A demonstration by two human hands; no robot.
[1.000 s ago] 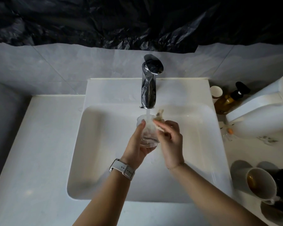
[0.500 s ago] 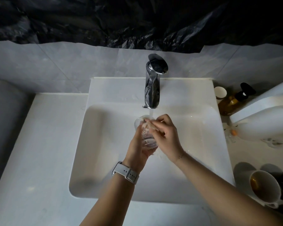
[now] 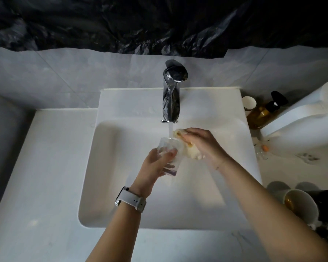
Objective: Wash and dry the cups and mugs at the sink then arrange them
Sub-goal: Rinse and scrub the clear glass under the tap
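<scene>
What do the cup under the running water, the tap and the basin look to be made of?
The cup held by the left hand is clear, glass or hard plastic; fingers show through its wall, and the look cannot settle which. The tap is polished chrome-like metal with mirror reflections. The basin looks like glossy white ceramic or a similar solid surface, smooth with soft highlights.

A single head-worn wide-angle view looks forward and steeply down from above the near edge of the sink [image 3: 95,186], close over the basin. It faces the far wall, with the tap [image 3: 171,95] near centre. The countertop [image 3: 36,167] spreads left, and straight edges bow outward toward the frame's borders.
</scene>
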